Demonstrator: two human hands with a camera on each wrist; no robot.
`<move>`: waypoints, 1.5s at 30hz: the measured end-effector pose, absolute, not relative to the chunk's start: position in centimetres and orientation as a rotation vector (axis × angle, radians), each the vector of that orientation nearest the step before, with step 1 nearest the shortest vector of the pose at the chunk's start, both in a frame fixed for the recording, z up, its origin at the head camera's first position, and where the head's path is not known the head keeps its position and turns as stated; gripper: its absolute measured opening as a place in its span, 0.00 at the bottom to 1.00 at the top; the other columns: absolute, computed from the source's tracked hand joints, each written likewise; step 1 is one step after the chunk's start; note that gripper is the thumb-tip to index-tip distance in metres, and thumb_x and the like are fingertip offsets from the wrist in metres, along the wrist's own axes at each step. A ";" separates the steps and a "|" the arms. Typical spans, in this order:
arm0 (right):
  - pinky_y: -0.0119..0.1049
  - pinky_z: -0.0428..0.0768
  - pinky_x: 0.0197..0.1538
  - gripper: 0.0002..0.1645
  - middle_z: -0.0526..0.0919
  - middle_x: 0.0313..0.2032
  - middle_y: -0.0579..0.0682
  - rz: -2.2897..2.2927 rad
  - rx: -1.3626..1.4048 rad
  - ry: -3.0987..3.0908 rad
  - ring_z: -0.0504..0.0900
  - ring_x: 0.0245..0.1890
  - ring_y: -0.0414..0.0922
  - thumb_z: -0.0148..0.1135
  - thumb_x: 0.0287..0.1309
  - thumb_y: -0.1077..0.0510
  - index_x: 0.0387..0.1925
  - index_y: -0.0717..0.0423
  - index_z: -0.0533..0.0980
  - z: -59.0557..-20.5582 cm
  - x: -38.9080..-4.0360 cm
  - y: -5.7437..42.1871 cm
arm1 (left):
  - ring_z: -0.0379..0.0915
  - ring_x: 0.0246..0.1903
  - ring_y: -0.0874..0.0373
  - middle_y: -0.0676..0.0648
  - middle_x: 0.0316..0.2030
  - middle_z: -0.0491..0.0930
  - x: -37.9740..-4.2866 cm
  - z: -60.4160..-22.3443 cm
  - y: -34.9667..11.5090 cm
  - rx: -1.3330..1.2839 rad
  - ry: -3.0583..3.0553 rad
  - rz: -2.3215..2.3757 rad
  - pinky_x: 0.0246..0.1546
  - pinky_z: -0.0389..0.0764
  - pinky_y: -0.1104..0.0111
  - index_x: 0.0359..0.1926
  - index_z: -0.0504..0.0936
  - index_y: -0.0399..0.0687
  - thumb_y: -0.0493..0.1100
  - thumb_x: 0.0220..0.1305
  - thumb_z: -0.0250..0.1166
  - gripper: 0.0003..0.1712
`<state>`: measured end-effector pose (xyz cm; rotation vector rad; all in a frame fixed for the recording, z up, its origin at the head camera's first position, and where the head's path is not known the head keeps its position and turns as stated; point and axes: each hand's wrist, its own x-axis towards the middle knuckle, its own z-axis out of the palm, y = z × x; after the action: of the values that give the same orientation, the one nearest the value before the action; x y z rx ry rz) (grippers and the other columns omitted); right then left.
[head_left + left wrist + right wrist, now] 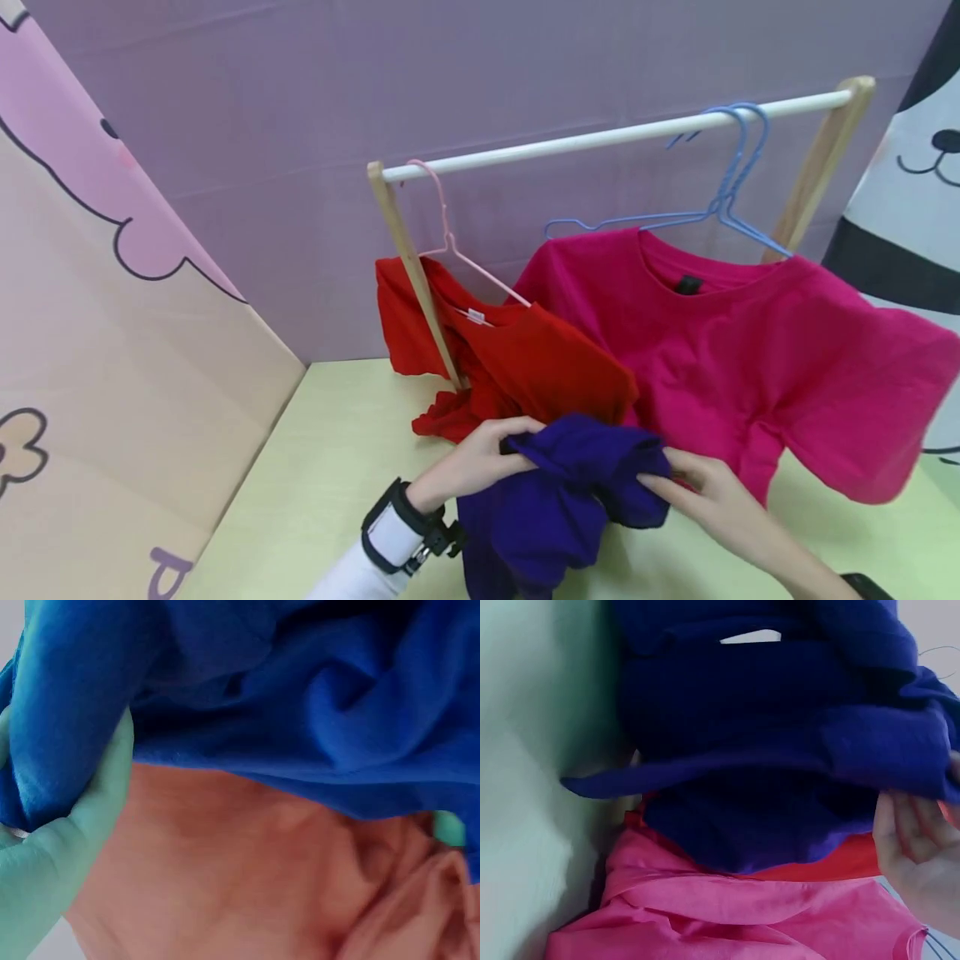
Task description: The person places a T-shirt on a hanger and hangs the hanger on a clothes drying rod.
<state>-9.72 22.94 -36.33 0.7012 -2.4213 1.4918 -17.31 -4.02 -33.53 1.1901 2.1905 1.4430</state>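
A dark blue-purple garment (555,508) hangs bunched between my two hands, in front of the clothes on a small rack. My left hand (487,458) pinches its upper left edge; in the left wrist view the thumb and fingers close round a fold of the blue cloth (67,712). On the other side my right hand (708,492) pinches the garment's right edge, and the right wrist view shows the fingers (911,832) at the hem. Just behind it hangs a red shirt (570,367) on a pink hanger (480,271), its lower part hidden by the garment.
A white rail (615,137) on wooden posts (821,158) crosses behind the hands. A magenta T-shirt (712,333) hangs at right, with two blue hangers (723,192) on the rail above it. The pale green table (300,483) lies below; printed panels (135,333) stand at the sides.
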 end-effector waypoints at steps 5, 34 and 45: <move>0.31 0.65 0.15 0.07 0.68 0.15 0.42 1.589 0.606 -2.404 0.65 0.14 0.34 0.54 0.56 0.66 0.29 0.52 0.74 -36.2 -10.2 22.9 | 0.70 0.43 0.63 0.50 0.43 0.77 -18.1 -35.6 -4.2 1.027 2.319 1.407 0.47 0.69 0.69 0.48 0.77 0.47 0.41 0.59 0.59 0.15; 0.31 0.76 0.31 0.14 0.82 0.28 0.45 1.701 0.284 -2.528 0.78 0.26 0.37 0.52 0.60 0.57 0.41 0.63 0.76 -35.9 -11.1 21.2 | 0.71 0.45 0.53 0.42 0.47 0.73 -11.5 -41.0 -6.0 1.156 3.089 0.654 0.42 0.74 0.64 0.56 0.62 0.36 0.38 0.45 0.67 0.36; 0.24 0.72 0.33 0.12 0.81 0.28 0.39 1.529 0.176 -2.526 0.77 0.29 0.33 0.51 0.61 0.57 0.39 0.59 0.76 -36.3 -10.5 24.1 | 0.75 0.34 0.56 0.45 0.34 0.79 -13.7 -39.5 -8.2 0.833 2.873 1.371 0.36 0.75 0.68 0.39 0.75 0.38 0.25 0.44 0.61 0.17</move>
<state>-10.50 24.11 -36.29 0.1758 -2.5260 1.5290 -13.72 -8.19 -39.47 0.8327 2.8729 1.3707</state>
